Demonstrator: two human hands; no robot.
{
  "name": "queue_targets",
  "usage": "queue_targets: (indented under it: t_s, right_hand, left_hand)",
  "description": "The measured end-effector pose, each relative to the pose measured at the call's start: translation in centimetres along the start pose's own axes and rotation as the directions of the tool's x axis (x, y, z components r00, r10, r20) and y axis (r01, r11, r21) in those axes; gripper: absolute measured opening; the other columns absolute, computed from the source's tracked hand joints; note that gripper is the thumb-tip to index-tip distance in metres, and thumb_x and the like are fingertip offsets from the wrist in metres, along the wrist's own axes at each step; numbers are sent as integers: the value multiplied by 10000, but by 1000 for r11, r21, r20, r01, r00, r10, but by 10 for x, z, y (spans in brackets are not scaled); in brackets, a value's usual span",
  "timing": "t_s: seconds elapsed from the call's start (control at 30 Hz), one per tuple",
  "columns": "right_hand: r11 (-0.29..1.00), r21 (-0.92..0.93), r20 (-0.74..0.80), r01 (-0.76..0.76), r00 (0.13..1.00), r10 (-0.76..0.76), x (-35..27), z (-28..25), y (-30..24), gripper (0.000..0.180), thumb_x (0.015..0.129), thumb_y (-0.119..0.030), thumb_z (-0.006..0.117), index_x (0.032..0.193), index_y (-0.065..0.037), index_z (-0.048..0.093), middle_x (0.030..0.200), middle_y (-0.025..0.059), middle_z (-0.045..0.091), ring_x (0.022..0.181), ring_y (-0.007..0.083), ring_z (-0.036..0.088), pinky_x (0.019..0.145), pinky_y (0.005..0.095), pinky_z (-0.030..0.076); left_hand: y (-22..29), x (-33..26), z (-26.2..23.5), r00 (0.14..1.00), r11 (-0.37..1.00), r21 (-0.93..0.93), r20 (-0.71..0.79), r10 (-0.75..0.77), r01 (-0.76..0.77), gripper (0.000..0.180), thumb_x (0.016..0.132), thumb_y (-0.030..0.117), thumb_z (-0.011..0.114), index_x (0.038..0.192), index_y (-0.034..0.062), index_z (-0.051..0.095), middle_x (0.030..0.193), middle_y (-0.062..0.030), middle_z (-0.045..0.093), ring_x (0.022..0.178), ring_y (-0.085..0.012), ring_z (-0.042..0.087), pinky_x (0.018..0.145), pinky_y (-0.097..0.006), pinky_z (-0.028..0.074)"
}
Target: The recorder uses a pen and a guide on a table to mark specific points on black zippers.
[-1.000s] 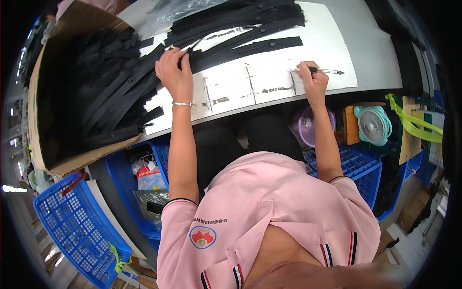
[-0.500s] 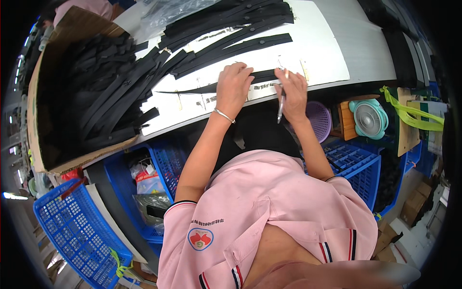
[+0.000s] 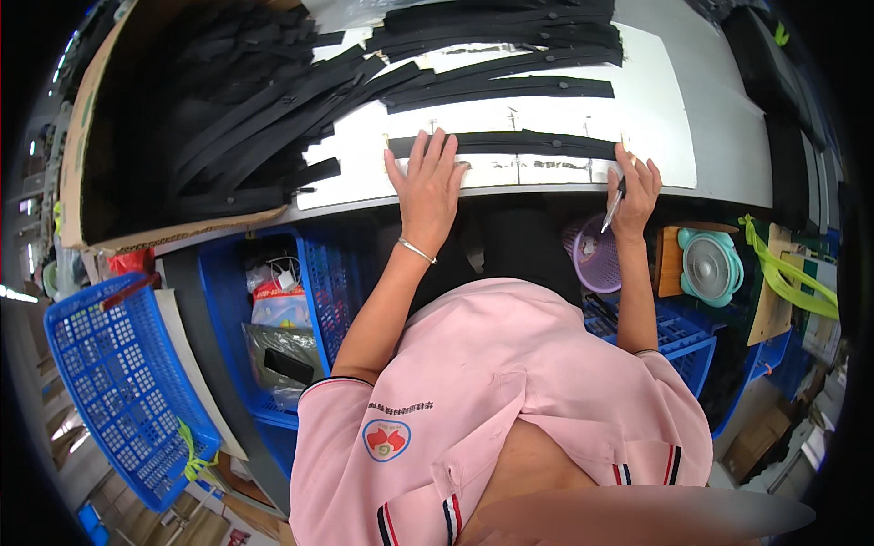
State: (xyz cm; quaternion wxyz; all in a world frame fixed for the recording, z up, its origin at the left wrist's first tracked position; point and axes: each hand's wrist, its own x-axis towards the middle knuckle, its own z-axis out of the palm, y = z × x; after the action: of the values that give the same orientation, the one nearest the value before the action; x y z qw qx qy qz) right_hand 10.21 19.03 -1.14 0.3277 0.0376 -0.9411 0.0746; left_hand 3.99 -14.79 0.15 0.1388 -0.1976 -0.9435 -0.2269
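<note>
A black fabric strip (image 3: 510,144) with a small round button-like dot lies straight along the near part of a marked white board (image 3: 665,109). My left hand (image 3: 428,187) rests with fingers spread on and beside the strip's left end. At its right end are the fingertips of my right hand (image 3: 635,193). A pen (image 3: 614,209) is tucked in that hand, its tip directed down toward me. Beyond, several more black strips (image 3: 510,88) lie in rows, some with the same round dots.
A cardboard box (image 3: 182,226) heaped with black strips stands at the left. Below the table edge are blue crates (image 3: 328,282), a purple basket (image 3: 592,259) and a teal fan (image 3: 712,266). Another blue basket (image 3: 118,364) stands at the lower left.
My hands have spread apart, the right one moving to the strip's right end. The strip's left part, thin and slanting before, now lies flat. The view has shifted slightly.
</note>
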Motion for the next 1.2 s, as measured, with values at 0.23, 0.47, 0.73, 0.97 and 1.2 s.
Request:
queue_targets:
  t_s: [0.23,0.47,0.73,0.97,1.2]
  right_hand:
    - [1000,16,-34,-24,999,24,-1,3,3,435,895,-60,750,1324,-92,679,1125,69,722,1093,212,654,1107,439,421]
    - [969,183,18,-167,986,166,41,-8,-61,264,998,-92,634,1255,-88,693,1156,62,730,1074,238,651,1095,434,420]
    - [302,705,604,-642,767,217,105,27,-182,226,1032,-178,619,1112,-3,737,996,39,744,817,90,668,701,222,508]
    - [440,750,482,-494,864,148,99,75,-198,199,971,-128,672,959,65,716,918,49,743,664,100,661,595,252,501]
    - [519,733,448,-440,886,119,95,81,-201,180,970,-122,671,962,50,723,949,66,751,672,126,689,593,260,507]
  left_hand:
    - [-13,-22,-13,997,997,17,15,-77,77,557,981,321,671,1479,107,542,1534,-79,523,1472,-311,409,1205,-652,24]
    - [-18,-25,-15,994,994,-21,29,-106,107,591,969,332,687,1515,182,518,1575,-49,486,1526,-283,324,1216,-608,9]
    - [-18,-23,-12,994,993,-46,-6,-106,106,598,946,366,702,1471,133,537,1536,-82,515,1494,-305,370,1199,-651,86]
    - [-17,-24,-14,990,985,-107,-18,-139,136,614,936,349,716,1481,138,528,1546,-67,516,1508,-295,357,1202,-636,77]
    - [-20,-25,-12,991,987,-111,-52,-125,119,625,934,357,718,1488,142,523,1538,-70,525,1503,-295,367,1197,-641,95]
